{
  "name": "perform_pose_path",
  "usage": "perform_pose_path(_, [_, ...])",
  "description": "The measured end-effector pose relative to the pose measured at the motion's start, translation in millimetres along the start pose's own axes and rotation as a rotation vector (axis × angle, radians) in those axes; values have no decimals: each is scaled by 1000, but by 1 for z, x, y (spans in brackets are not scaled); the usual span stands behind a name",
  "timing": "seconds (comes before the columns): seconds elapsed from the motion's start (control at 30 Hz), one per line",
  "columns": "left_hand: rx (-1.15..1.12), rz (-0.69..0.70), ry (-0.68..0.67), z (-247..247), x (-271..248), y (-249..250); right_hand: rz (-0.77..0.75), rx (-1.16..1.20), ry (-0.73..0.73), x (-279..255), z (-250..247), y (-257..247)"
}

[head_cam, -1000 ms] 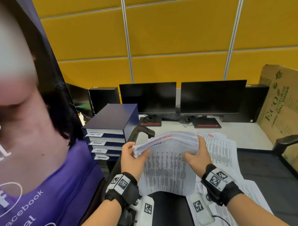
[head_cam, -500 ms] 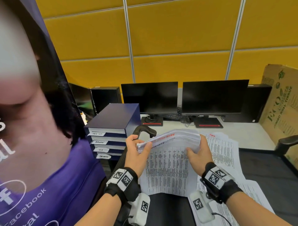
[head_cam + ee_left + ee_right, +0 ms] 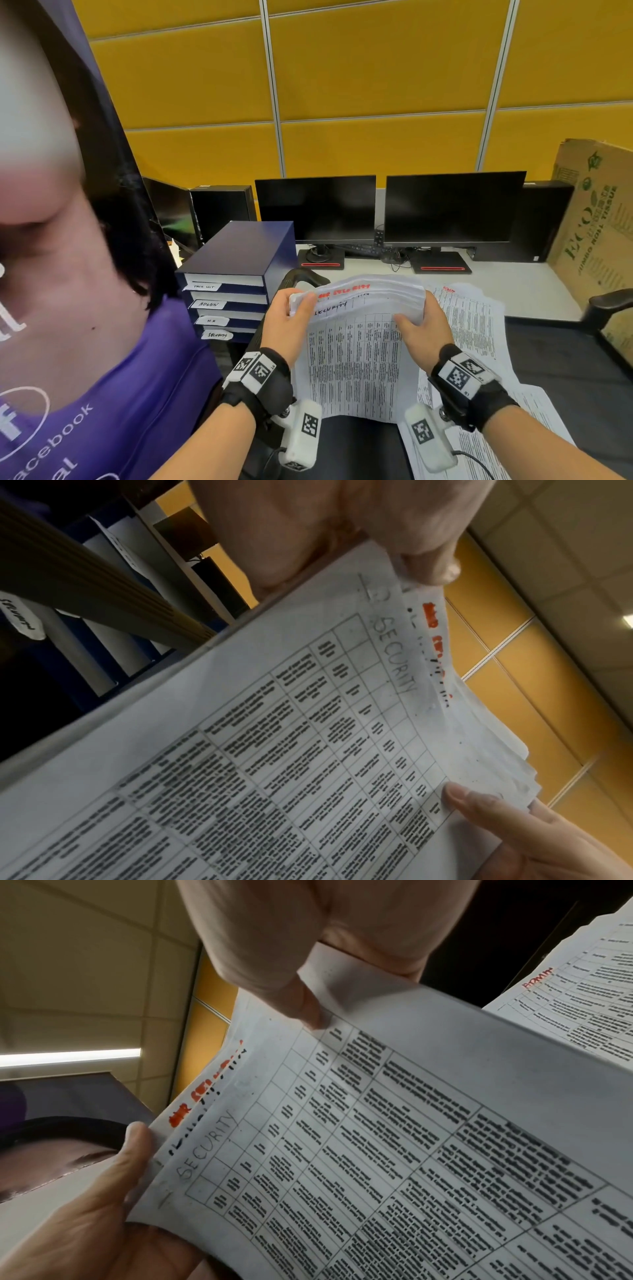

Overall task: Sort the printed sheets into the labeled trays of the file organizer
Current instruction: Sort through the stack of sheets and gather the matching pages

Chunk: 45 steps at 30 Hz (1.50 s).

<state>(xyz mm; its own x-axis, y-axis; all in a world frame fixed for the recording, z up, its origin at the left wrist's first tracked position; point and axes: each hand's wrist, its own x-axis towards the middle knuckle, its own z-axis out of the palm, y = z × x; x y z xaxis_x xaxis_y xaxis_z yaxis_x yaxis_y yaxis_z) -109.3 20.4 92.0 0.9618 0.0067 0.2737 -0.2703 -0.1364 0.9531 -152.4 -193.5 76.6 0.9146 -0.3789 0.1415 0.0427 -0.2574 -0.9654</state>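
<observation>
I hold a stack of printed sheets [image 3: 356, 329] up in front of me. My left hand [image 3: 291, 315] pinches its top left corner [image 3: 404, 569]. My right hand [image 3: 421, 325] grips the top right edge, thumb on the front sheet [image 3: 311, 1010]. The front sheet [image 3: 308, 737] carries a printed table and the handwritten word SECURITY [image 3: 205, 1148]. Sheets behind it show red and black writing at the fanned top edge. The dark blue file organizer [image 3: 239, 267] stands to the left, its trays labeled ADMIN [image 3: 208, 304], H.R and SECURITY [image 3: 217, 335].
More printed sheets [image 3: 472, 318] lie spread on the dark surface at right, one marked ADMIN in red [image 3: 537, 978]. Two dark monitors [image 3: 452, 209] and computer cases stand at the back of the white desk. A cardboard box [image 3: 596, 219] is at right; a person in a purple shirt [image 3: 85, 394] at left.
The fanned top edge has settled lower, baring the front sheet's SECURITY heading. The view has shifted a little to the left. Both hands keep their hold.
</observation>
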Motion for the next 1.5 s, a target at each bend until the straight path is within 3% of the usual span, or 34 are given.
perform_pose_path(0.23, [-149,-67,-60,-9,0,-12,-8,13,16,2,-2,-5])
perform_pose_path(0.4, [172,-22,-229,-13,1,-18,-3,37,5,3,-1,-9])
perform_pose_path(0.5, [32,-13,-184,-7,-2,-10,-44,38,30,0,1,-18])
perform_pose_path(0.63, [-209,-33,-25,8,-4,0,-137,93,56,-8,3,-34])
perform_pose_path(0.8, [-59,-67,-25,17,-19,-24,21,73,-18,-24,10,-6])
perform_pose_path(0.93, [-33,-18,61,12,-18,-35,64,104,4,-15,1,9])
perform_pose_path(1.07, [19,21,31,10,-17,-33,41,102,-19,-10,1,14])
perform_pose_path(1.37, [-46,-114,-10,1,-13,-41,5,45,-5,-4,-1,13])
perform_pose_path(1.5, [-30,-64,-29,6,-14,-35,-17,62,-34,-3,-1,10])
